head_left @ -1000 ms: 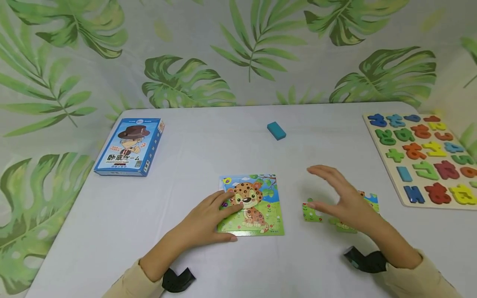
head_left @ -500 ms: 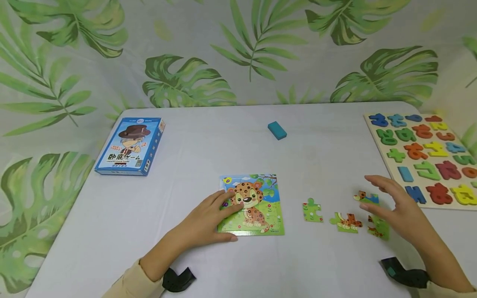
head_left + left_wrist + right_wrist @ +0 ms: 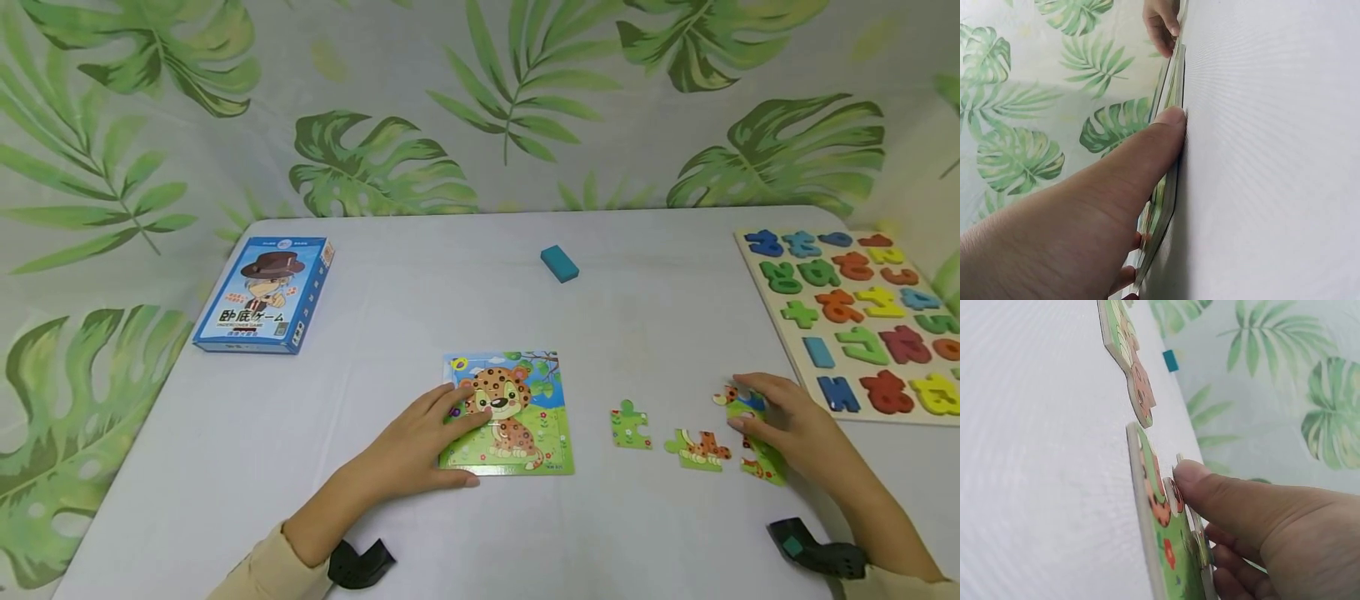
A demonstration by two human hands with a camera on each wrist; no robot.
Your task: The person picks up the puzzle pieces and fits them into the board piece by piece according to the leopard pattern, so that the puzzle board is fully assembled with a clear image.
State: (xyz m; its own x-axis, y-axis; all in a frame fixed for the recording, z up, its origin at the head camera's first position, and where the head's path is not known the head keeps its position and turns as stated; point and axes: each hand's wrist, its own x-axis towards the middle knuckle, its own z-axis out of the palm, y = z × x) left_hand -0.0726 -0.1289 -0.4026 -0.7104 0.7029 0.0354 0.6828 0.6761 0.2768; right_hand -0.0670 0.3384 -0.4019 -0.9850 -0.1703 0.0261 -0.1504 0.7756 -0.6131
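- Leopard puzzle (image 3: 551, 442) around mid-width of table (image 3: 525, 533), under left hand (image 3: 420, 446); loosely spread fingers, thumb at its near edge.
- Blue-sky piece (image 3: 752, 403), toward table's right edge: between curled thumb and fingers of right hand (image 3: 795, 429); firmness unclear.
- Just beside: tail piece (image 3: 763, 468).
- Toward far edge: teal block (image 3: 559, 263).
- Near far-left corner: blue box (image 3: 258, 296).

Hand (image 3: 1272, 525) close beside the green puzzle piece (image 3: 1172, 537), fingers curled; spotted piece (image 3: 1137, 376) just past the green piece's tip; teal block (image 3: 1170, 360) well beyond it!
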